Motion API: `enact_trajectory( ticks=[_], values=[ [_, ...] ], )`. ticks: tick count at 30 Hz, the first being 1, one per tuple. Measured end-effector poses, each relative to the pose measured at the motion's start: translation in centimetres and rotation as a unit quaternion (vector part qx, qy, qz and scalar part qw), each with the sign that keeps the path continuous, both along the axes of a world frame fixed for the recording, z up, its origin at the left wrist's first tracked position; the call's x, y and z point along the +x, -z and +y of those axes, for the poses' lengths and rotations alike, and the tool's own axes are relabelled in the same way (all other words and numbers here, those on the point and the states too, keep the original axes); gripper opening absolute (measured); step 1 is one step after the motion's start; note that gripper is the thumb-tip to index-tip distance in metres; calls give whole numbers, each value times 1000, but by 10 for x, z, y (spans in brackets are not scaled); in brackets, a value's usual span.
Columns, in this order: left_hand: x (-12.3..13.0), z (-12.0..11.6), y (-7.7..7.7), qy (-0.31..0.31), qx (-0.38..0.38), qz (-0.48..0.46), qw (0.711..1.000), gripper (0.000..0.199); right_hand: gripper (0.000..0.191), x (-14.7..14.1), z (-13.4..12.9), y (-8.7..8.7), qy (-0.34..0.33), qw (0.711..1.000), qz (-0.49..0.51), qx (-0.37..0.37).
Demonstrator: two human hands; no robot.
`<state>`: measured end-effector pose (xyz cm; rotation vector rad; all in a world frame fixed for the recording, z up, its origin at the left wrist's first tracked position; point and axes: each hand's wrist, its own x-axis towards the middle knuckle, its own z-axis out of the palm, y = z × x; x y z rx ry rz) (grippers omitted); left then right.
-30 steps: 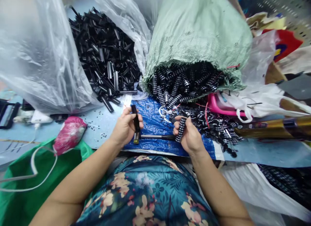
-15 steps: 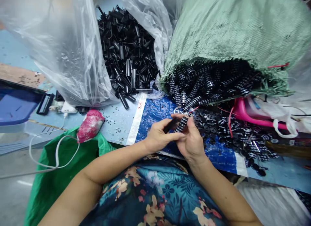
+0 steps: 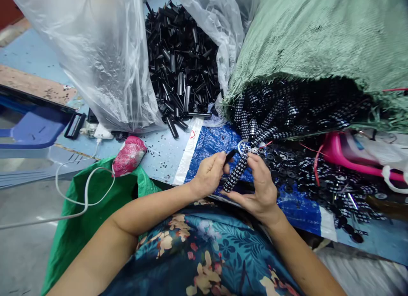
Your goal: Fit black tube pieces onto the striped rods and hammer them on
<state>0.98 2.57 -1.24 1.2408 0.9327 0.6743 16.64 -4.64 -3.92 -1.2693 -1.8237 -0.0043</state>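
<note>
My left hand (image 3: 208, 173) is closed around a black plastic piece (image 3: 230, 155), whose end sticks out past the thumb. Between the thumb and fingers of my right hand (image 3: 262, 189) is a black cylinder with rows of small white squares (image 3: 236, 173), tilted with its lower end toward me. A small gap separates the black piece from the patterned cylinder. Just behind the hands, more patterned cylinders (image 3: 274, 107) spill from the mouth of a pale green woven sack (image 3: 306, 41). Small black discs (image 3: 288, 160) lie to the right of my right hand.
A clear plastic bag (image 3: 117, 66) holds many glossy black pieces (image 3: 185, 62). Blue sheeting (image 3: 207, 147) covers the table before me. Left are a pink wrapped bundle (image 3: 129, 156), a white cable (image 3: 86, 198) and green cloth (image 3: 79, 228). A pink-rimmed container (image 3: 338, 156) sits right.
My hands have moved apart from a close grip around the patterned cylinder and black piece. The cylinder now shows along its length in my right hand. The view has shifted a little left.
</note>
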Motion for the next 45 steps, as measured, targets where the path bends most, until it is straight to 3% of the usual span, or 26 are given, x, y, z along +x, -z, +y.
enact_trajectory(
  ticks=[3, 6, 13, 16, 20, 24, 27, 30, 32, 33, 35, 36, 37, 39, 42, 45],
  values=[
    [1, -3, 0, -13, 31, -13, 999, 47, 97, -5, -4, -3, 21, 999, -28, 24],
    [0, -5, 2, -1, 0, -55, 998, 39, 95, -8, -7, -4, 60, 996, -51, 39],
    [-8, -1, 9, 8, -54, -66, 996, 37, 93, -14, -10, 3, 73, 994, -84, -4],
    [-14, 6, 11, 40, -152, -77, 984, 39, 97, -17, -11, 8, 77, 992, -98, -32],
    [-21, 12, 16, 66, -307, -141, 939, 49, 99, -20, -9, 13, 46, 994, -71, -68],
    [-25, 15, 19, 80, -319, -149, 932, 45, 94, -23, -3, 14, 29, 993, -30, -107],
    [-25, 14, 20, 96, -330, -148, 927, 43, 102, -22, -1, 15, 22, 994, -20, -105],
    [-33, 20, 22, 70, -235, -118, 962, 38, 104, -15, -6, 18, 26, 995, -43, -91],
    [-46, 29, 25, 24, -60, -33, 997, 30, 73, -8, -14, 23, 42, 988, -103, -107],
    [-55, 36, 26, 6, 43, 34, 998, 27, 52, -4, -18, 25, 51, 982, -138, -121],
    [-72, 50, 29, 10, 211, 184, 960, 19, 20, 1, -25, 28, 60, 970, -189, -140],
    [-79, 57, 30, 28, 259, 248, 933, 17, 14, 3, -26, 28, 64, 969, -192, -140],
    [-85, 62, 30, 56, 282, 295, 911, 17, 12, 3, -25, 27, 72, 972, -182, -131],
    [-91, 70, 32, 112, 272, 339, 894, 22, 13, 2, -19, 22, 94, 981, -140, -94],
    [-89, 74, 33, 150, 212, 328, 908, 27, 14, -5, -2, 14, 110, 986, -114, -57],
    [-84, 76, 33, 140, 176, 295, 929, 30, 17, -12, 13, 11, 91, 972, -191, -107]
  ],
)
